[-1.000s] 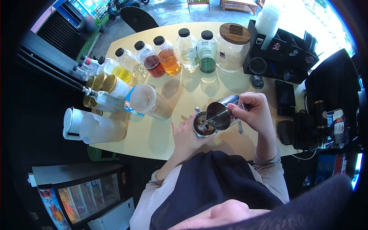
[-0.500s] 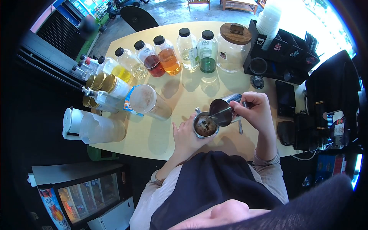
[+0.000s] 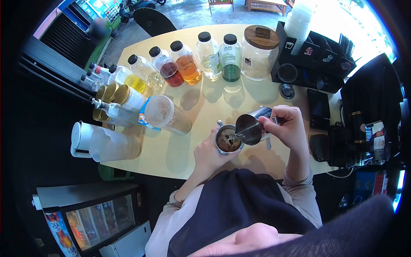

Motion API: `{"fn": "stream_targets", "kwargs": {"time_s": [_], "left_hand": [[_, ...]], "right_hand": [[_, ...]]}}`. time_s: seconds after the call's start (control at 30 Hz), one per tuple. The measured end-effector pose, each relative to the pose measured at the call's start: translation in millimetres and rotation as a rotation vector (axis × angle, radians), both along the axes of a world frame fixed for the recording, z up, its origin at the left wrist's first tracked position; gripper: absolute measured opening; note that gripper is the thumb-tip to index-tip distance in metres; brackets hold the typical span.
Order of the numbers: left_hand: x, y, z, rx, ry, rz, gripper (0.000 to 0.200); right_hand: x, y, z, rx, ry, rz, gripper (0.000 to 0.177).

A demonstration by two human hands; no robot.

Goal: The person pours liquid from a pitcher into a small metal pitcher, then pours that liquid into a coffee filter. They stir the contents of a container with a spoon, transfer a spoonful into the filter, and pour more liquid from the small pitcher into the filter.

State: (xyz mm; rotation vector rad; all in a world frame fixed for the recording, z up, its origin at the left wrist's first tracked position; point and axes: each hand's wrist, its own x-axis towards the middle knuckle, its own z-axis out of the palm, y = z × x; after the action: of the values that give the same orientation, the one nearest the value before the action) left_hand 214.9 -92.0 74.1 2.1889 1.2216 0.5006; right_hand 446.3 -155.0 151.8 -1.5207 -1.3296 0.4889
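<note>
My left hand (image 3: 208,150) is wrapped round a metal cup (image 3: 218,148) on the table, its small handle pointing away from me. Dark brown liquid with froth (image 3: 227,140) fills much of the cup. In my right hand (image 3: 287,125) is a steel milk pitcher (image 3: 249,129), gripped by its handle and tilted left. The pitcher's lip hangs over the cup's right rim, and a thin clear stream runs from it into the brown liquid. Part of a metal spoon handle (image 3: 268,144) shows beneath the pitcher.
Black-capped bottles of coloured liquid, one of them orange (image 3: 187,64), line the far side. A tub of brown powder (image 3: 167,115) and a plastic jug (image 3: 112,143) stand left. A wooden-lidded jar (image 3: 259,55), a black cup organizer (image 3: 314,64) and a black machine (image 3: 370,107) stand right.
My right hand has tipped the pitcher slightly further, its lip lower over the cup. The fingers of my left hand have drawn in closer round the cup.
</note>
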Motion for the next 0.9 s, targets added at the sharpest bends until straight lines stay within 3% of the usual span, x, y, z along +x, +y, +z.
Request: {"fn": "stream_targets", "kwargs": {"time_s": [0.5,0.8,0.9], "left_hand": [[0,0,6,0.006,0.047,-0.03,0.091],[0,-1,8,-0.002,0.004,-0.029,0.088],[0,-1,7,-0.028,-0.005,0.0,0.079]], "right_hand": [[-7,6,10,0.032,-0.056,0.031,0.036],[-10,19,7,-0.024,-0.007,0.049,0.037],[-9,21,5,-0.013,-0.015,0.041,0.036]]}}
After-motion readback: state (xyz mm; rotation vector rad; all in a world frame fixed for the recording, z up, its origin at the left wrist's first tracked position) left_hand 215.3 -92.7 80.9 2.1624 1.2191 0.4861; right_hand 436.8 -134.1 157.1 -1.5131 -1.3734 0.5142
